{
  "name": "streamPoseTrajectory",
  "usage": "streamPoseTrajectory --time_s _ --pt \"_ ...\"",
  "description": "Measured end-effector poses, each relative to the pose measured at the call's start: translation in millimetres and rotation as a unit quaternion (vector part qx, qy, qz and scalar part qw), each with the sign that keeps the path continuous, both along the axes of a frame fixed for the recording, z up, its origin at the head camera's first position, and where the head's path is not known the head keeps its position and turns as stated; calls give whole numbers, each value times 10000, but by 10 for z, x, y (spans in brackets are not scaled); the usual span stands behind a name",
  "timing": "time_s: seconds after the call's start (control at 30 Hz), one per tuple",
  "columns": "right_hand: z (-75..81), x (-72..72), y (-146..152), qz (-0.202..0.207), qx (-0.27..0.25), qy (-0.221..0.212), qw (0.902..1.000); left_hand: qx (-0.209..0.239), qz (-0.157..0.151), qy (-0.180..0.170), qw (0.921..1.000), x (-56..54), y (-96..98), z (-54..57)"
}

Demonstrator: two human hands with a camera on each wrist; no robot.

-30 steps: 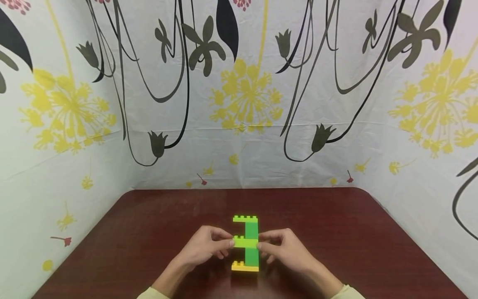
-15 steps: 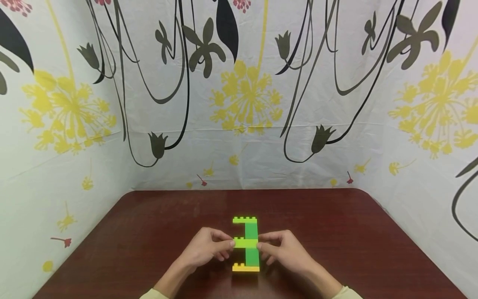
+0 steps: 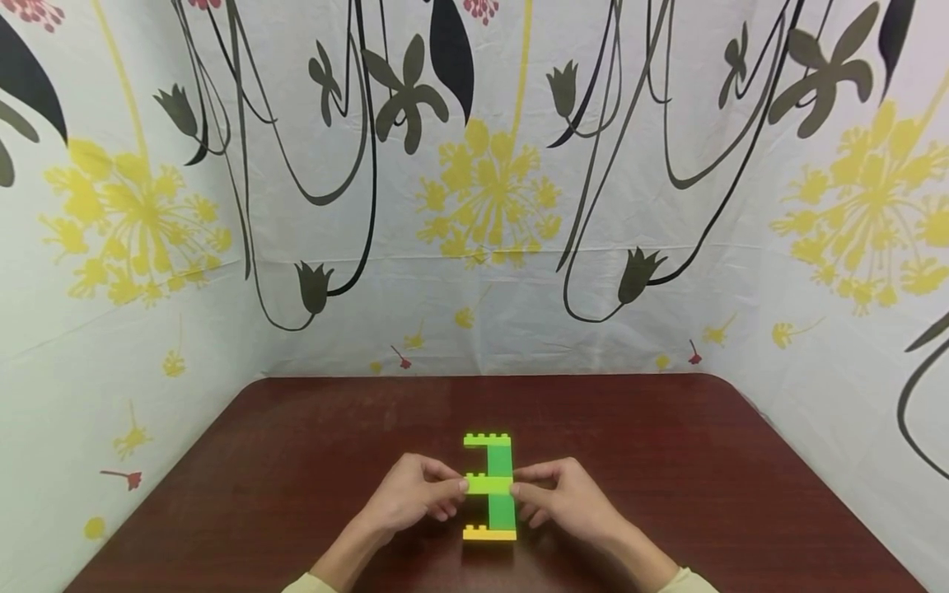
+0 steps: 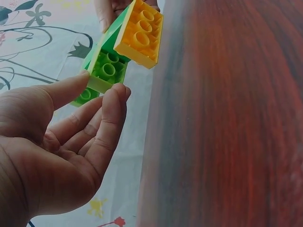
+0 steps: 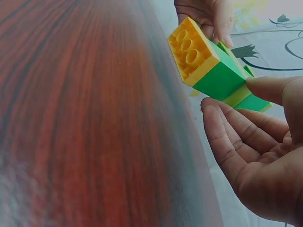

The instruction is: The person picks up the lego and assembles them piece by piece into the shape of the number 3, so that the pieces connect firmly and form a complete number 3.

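Note:
Between my two hands stands an E-shaped toy-brick stack (image 3: 501, 511), its three arms pointing left in the head view. A yellow brick (image 4: 140, 33) forms the bottom, its hollow underside showing in both wrist views. Green bricks (image 5: 221, 79) make the upright, with a lime brick (image 3: 485, 485) across the middle and another lime brick (image 3: 487, 441) on top. My left hand (image 3: 411, 492) pinches the free end of the middle lime brick between thumb and fingers. On the opposite side, my right hand (image 3: 567, 496) pinches the stack at the same height.
A dark red-brown wooden table (image 3: 334, 428) lies beneath the hands. White cloth (image 3: 474, 329) printed with flowers and vines hangs around its back and sides. Pale yellow sleeves (image 3: 685, 581) show at the bottom of the head view.
Both hands and the brick stack have shifted very slightly down in the head view. The grip of each hand on the stack stays the same.

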State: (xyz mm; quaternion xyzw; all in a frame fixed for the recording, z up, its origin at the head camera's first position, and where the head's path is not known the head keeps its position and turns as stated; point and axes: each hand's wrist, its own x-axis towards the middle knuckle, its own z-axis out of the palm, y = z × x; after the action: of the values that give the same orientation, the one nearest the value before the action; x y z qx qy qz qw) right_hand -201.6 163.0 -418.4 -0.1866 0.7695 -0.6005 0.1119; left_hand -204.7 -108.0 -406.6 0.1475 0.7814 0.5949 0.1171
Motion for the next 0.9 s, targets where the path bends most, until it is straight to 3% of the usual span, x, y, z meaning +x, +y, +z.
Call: streamPoseTrajectory --time_s 0.9 --pt "-105 1 -51 -303 11 -96 9995 -333 280 38 9990 -3 38 -117"
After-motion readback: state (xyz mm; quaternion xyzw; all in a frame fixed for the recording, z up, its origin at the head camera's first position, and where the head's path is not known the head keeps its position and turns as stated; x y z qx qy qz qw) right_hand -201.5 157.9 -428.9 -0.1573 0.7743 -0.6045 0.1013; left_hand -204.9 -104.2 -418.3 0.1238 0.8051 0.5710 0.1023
